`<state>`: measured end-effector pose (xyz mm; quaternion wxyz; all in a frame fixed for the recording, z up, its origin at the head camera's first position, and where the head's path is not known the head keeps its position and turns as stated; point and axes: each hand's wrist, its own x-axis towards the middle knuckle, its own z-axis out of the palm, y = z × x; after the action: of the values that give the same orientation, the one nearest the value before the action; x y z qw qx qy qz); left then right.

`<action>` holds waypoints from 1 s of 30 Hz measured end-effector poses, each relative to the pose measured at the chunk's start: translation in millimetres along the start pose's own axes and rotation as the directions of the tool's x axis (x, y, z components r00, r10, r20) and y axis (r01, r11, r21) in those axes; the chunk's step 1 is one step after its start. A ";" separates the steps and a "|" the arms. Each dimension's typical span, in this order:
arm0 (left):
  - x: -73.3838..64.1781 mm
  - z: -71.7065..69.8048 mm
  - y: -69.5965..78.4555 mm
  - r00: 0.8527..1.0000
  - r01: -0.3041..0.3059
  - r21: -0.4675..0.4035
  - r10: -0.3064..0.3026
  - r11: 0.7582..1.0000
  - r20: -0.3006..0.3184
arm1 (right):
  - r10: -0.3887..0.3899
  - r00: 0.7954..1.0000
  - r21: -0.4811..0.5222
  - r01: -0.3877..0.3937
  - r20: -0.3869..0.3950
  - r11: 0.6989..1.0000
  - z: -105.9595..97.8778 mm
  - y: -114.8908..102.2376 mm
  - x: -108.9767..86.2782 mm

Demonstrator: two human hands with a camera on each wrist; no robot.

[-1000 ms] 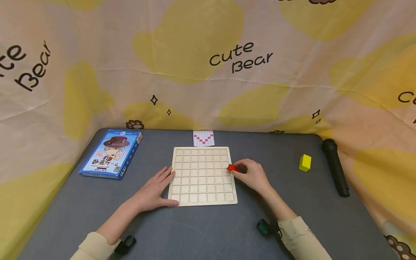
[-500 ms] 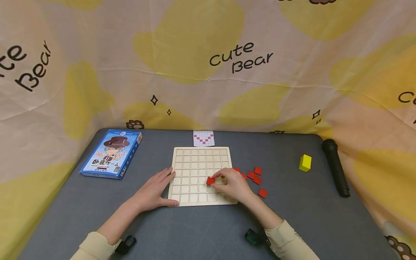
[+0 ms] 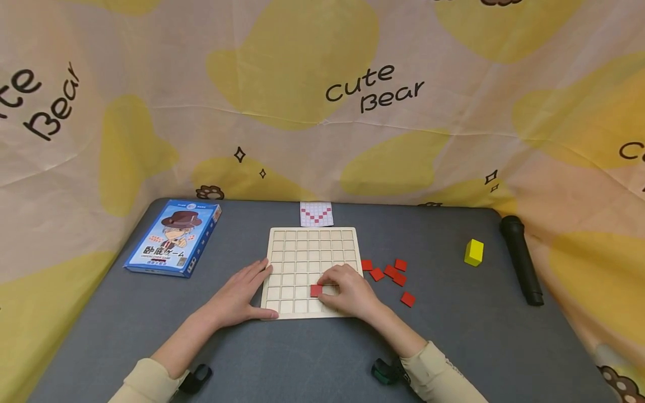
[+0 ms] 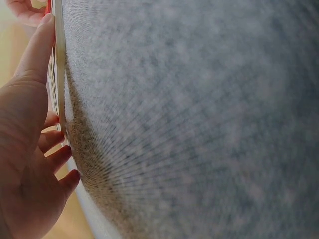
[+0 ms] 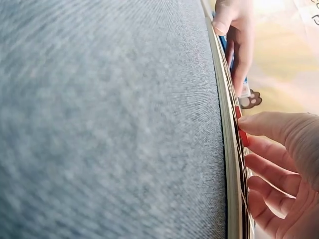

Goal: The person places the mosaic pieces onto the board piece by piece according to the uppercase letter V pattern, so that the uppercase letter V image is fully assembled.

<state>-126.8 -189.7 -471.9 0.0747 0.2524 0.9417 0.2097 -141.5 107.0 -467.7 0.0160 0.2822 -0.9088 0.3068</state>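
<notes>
In the head view a wooden grid board [image 3: 289, 256] lies flat on the table, its squares marked off by thin ridges. My right hand [image 3: 353, 292] is over its right half and pinches a red square tile [image 3: 316, 291] between thumb and fingers, at a lower middle square. The right wrist view has the tile [image 5: 241, 128] edge-on at the board's surface; whether it is fully seated I cannot tell. My left hand [image 3: 234, 296] rests at the board's left edge, thumb on the lower left corner, fingers extended. Several loose red tiles [image 3: 408, 299] lie right of the board.
Behind the board is a small pattern card [image 3: 316, 214] with a V of pinkish-red squares. A blue game box [image 3: 173, 239] lies at the left. Toward the right edge are a yellow block [image 3: 473, 253] and a black microphone [image 3: 521, 260]. A printed cloth [image 3: 302, 140] hangs behind the grey table [image 3: 302, 358].
My right hand has carried the red tile from the board's right edge leftward and down to a lower middle square, uncovering the loose tiles. My left hand stays in place.
</notes>
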 end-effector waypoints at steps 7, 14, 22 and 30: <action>-0.3 -0.2 -0.3 1.000 -0.002 0.002 0.002 1.000 -0.001 | -0.006 1.000 0.024 0.006 -0.004 1.000 2.1 0.5 -1.0; 0.0 0.1 0.4 1.000 0.003 0.007 -0.003 1.000 0.002 | 0.000 1.000 0.065 0.001 -0.025 0.998 -0.9 2.4 -1.6; 0.1 -0.3 1.4 1.000 0.005 0.014 -0.005 1.000 -0.001 | 0.061 0.990 0.042 -0.056 -0.130 0.998 -22.7 25.3 -5.6; 0.0 0.1 1.4 1.000 0.006 0.011 -0.006 1.000 -0.005 | 0.199 0.955 -0.053 -0.215 -0.218 0.975 -43.0 56.7 -13.8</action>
<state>-126.2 -188.6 -471.4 0.0714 0.2496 0.9437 0.2049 -165.8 175.3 -466.7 0.0911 0.1505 -0.9375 0.3004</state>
